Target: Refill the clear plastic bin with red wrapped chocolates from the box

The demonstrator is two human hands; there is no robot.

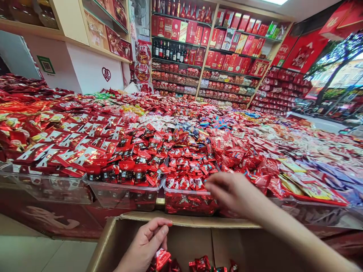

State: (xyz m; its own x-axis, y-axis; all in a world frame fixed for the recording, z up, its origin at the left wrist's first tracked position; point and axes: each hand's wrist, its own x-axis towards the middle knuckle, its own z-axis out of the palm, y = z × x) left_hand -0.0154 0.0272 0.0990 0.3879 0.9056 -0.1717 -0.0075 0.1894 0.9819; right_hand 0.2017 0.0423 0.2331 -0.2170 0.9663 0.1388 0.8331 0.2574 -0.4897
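My left hand (146, 245) is low inside an open cardboard box (181, 221), its fingers curled around a small red wrapped candy (161, 258). More red candies (202, 263) lie at the bottom of the box. My right hand (232, 192) reaches forward over the box's far edge to a clear plastic bin (188, 202) full of red wrapped candies. Its fingers are bent together at the bin's rim, slightly blurred, and I cannot make out whether anything is between them.
A wide display of clear bins (121, 192) heaped with red wrapped sweets fills the counter. Shelves (204, 45) of red gift boxes and bottles stand at the back. Stacked red boxes (280, 90) sit at the right, by a window. Pale floor shows at the lower left.
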